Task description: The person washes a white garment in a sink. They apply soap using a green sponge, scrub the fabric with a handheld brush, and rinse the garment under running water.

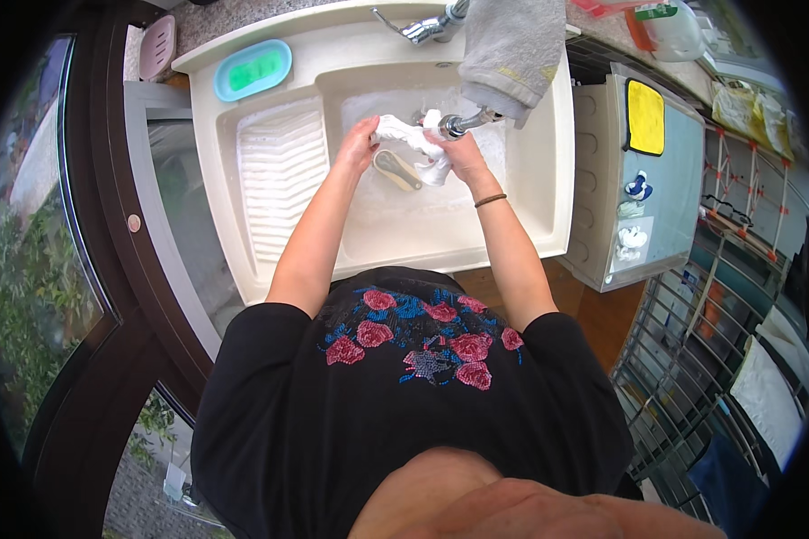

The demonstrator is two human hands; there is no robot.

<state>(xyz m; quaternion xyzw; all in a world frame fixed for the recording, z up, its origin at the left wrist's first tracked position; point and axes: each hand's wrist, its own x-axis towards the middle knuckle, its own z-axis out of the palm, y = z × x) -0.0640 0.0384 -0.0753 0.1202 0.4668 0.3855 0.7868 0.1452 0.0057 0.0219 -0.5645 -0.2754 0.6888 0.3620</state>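
A white cloth item (404, 135), bunched and twisted, is stretched between my two hands above the basin of a laundry sink (411, 236). My left hand (358, 145) grips one end of it. At the other end, my right hand (464, 156) holds the cloth, part of which hangs down; the faucet spout (453, 127) hides some of those fingers. Below the cloth lies a scrub brush (396, 170) on the basin floor, with whitish suds around it. The ribbed washboard (283, 182) forms the sink's left side.
A blue soap dish (253, 70) with green soap sits on the sink's rear ledge. A grey towel (509, 54) drapes over the faucet. At right, a washing machine (667, 188) bears a yellow cloth (645, 117) and small bundled fabrics. Beyond it stands a metal drying rack (674, 337).
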